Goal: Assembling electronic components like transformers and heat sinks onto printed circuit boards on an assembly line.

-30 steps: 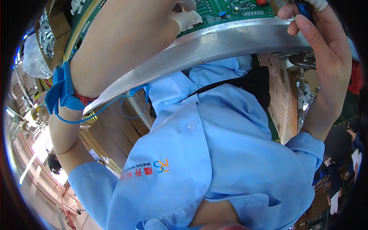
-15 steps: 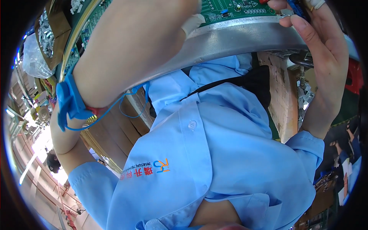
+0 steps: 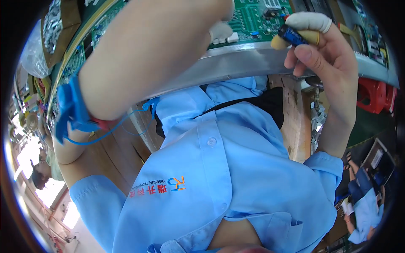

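My right hand [image 3: 325, 52] pinches a dark blue cylindrical capacitor [image 3: 292, 35] above the front edge of a green circuit board [image 3: 247, 21]. A white finger cot covers one of its fingertips, and a yellow cot shows on another behind the capacitor. My left hand [image 3: 221, 25] reaches over the same board, its back and forearm hiding most of the fingers. One white-cotted fingertip shows beside a small white connector [image 3: 232, 38] at the board's edge; whether the fingers grip anything is hidden. Around my left forearm sits a blue wrist strap [image 3: 76, 105] with a blue cord.
A metal rail [image 3: 253, 59] runs along the bench front. More boards [image 3: 90, 40] lie at left, near an open carton [image 3: 63, 29] of small metallic parts and a clear plastic bag [image 3: 36, 61]. At right are a red plastic object [image 3: 373, 97] and another seated person [image 3: 365, 206].
My right hand has moved left and lower in the picture with the capacitor, which now shows more fully. The view has shifted, and white connectors now show beside my left fingertip.
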`<state>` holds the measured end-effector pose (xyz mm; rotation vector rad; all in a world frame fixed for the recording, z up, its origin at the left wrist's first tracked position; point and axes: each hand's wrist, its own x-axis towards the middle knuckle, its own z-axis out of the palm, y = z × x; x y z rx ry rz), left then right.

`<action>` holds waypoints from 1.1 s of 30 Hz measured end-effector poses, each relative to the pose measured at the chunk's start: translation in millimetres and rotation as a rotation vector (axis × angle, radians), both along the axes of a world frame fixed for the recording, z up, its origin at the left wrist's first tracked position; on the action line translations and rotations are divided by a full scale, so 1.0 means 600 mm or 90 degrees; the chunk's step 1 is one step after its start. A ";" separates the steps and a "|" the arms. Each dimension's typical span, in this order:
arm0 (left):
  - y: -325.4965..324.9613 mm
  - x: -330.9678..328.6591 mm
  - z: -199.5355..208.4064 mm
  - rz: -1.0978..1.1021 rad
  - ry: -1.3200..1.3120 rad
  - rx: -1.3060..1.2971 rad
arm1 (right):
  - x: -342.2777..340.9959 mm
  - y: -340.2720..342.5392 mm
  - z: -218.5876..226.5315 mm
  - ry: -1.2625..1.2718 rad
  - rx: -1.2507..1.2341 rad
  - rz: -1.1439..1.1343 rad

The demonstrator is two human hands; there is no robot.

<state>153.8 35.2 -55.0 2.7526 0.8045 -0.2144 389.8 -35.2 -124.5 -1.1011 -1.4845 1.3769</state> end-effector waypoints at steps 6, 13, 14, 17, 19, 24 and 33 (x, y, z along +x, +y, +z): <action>-0.039 -0.092 0.077 0.434 -0.178 -0.078 | -0.071 0.023 0.034 -0.057 0.028 0.113; -0.083 -0.245 0.089 0.667 -0.278 -0.038 | -0.247 0.048 0.059 -0.140 0.144 0.171; -0.090 -0.264 0.087 0.683 -0.287 -0.034 | -0.269 0.055 0.060 -0.194 0.198 0.207; -0.124 -0.332 0.070 0.578 -0.346 0.034 | -0.346 0.073 0.042 -0.270 0.366 0.256; -0.140 -0.366 0.065 0.587 -0.349 0.040 | -0.395 0.077 0.041 -0.314 0.546 0.279; -0.155 -0.398 0.052 0.732 -0.358 -0.016 | -0.448 0.085 0.013 -0.413 0.639 0.318; -0.177 -0.454 0.006 0.662 -0.408 0.093 | -0.473 0.076 0.027 -0.545 0.717 0.363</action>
